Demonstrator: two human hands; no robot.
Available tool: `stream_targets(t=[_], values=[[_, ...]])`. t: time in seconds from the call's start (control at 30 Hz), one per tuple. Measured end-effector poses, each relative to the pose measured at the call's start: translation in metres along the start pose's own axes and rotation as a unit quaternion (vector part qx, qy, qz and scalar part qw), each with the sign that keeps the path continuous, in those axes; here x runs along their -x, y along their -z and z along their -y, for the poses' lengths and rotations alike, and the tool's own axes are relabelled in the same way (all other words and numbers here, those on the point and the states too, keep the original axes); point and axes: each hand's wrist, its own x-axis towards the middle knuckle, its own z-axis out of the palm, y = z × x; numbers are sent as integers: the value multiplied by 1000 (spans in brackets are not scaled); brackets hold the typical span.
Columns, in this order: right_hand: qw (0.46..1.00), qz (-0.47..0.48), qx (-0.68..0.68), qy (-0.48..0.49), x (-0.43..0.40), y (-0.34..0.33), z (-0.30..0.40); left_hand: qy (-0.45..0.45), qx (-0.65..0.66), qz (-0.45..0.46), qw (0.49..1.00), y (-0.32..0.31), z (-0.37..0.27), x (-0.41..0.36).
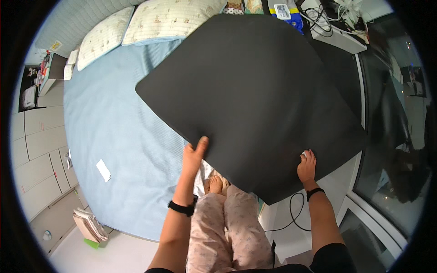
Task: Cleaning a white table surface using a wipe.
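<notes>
A large black flexible mat (245,88) lies slanted before me, covering the right part of the bed and reaching toward the window. My left hand (194,153) grips its near left edge, thumb on top and the other fingers hidden underneath. On the mat's near right part, my right hand (306,167) presses down with bent fingers. A bit of something white (303,154) shows at those fingertips; most of it is hidden, and I cannot tell what it is.
Light-blue bedding (112,119) spreads to the left, bearing a white slip (103,170). Patterned pillows (170,20) line the far end. Tangled cables (324,20) lie on a white ledge at the upper right. A black cord (297,218) loops below the mat, near the window frame (372,218).
</notes>
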Motion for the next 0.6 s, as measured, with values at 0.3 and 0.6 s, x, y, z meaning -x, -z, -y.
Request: stream_targets(t=[0.3, 0.6], values=[[677, -23, -544, -495, -18, -3, -52, -236, -278, 106, 925, -70, -91, 128], [879, -96, -415, -214, -10, 336, 113, -416, -414, 171, 792, -77, -117, 210]])
